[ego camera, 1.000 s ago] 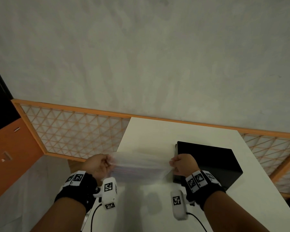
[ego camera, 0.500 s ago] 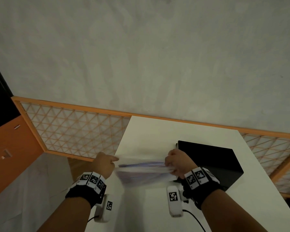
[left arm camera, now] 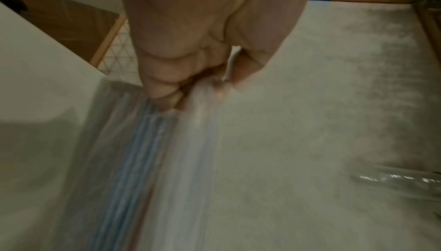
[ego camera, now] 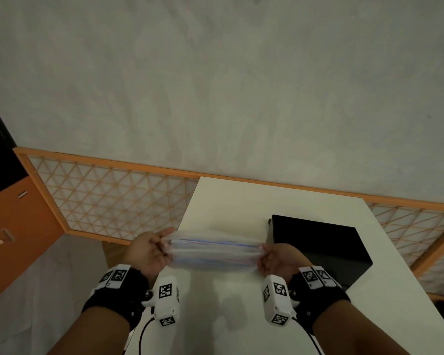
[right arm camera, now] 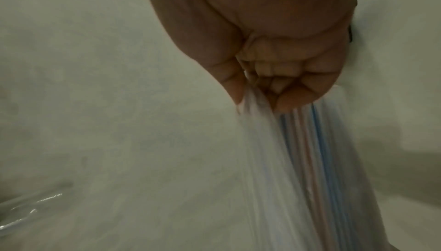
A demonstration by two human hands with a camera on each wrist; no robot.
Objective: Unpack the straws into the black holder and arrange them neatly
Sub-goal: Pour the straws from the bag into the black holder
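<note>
Straws in their bag now lie level again, stretched from nine to three o'clock; left hand and right hand pinch its ends, unopened.

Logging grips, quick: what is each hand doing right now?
Left hand: pinches the left end of the straw packet.
Right hand: fingers curled, grips the packet's right end.

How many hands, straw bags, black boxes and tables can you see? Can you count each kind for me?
Hands: 2, the left hand and the right hand, each gripping one end of the bag
Clear bag of straws: 1 (straws inside too blurred to count)
Black holder: 1
White table: 1
Total: 5
</note>
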